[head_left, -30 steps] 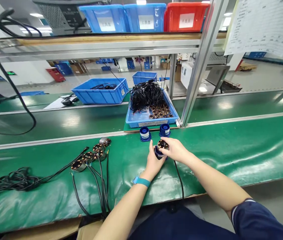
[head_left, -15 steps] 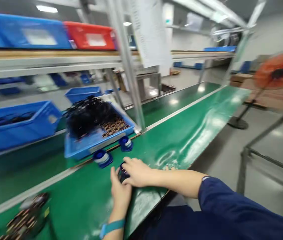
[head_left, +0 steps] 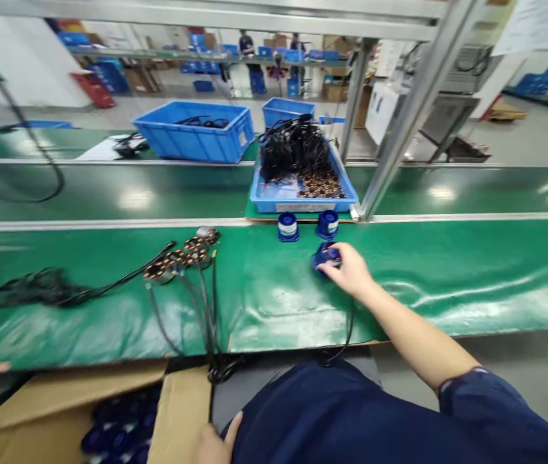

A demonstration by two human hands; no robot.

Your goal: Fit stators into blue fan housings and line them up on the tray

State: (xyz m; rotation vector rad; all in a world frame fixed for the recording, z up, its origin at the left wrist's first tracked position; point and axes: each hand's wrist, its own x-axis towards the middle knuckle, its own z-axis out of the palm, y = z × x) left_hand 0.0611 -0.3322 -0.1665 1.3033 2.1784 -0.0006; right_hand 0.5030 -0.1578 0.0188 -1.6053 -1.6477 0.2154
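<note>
My right hand (head_left: 352,269) grips a dark blue plastic housing (head_left: 321,259) on the green bench, fingers and thumb over its rim. A black cable (head_left: 351,322) hangs below that hand over the bench edge. Just behind stand two blue housings with white bands, one on the left (head_left: 288,227) and one on the right (head_left: 327,224). My left hand (head_left: 216,444) is low at the bottom edge, beside a cardboard box (head_left: 180,412); its visible fingers are apart, the rest is cut off. More blue housings (head_left: 119,435) lie inside the box.
Copper-wound rings (head_left: 182,254) with black cables lie left on the green bench (head_left: 274,303). A blue tray (head_left: 298,205) holds black cables and copper-wound parts. Behind are a blue bin (head_left: 196,138) and a metal post (head_left: 404,122). Two people are far back.
The view has swung left. My left hand has left the blue housing and moved down beside the cardboard box. My right hand stays on the housing.
</note>
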